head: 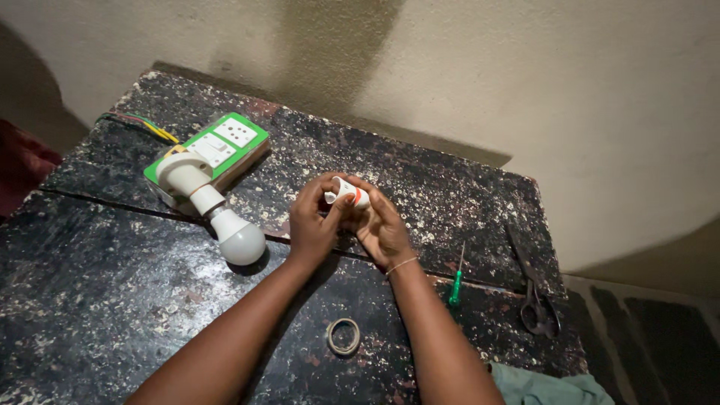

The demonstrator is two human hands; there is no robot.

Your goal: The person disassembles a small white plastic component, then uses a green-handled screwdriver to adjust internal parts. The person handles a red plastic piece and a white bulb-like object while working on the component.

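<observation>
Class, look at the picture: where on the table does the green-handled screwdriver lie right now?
In the head view the green-handled screwdriver lies on the dark table, right of the right hand and left of the scissors.

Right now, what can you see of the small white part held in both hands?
The small white part is a short, plastic-looking cylinder with an orange-red mark near one end. It lies roughly sideways above the dark speckled table, pinched between the left hand and right hand. Fingers hide most of it.
</observation>
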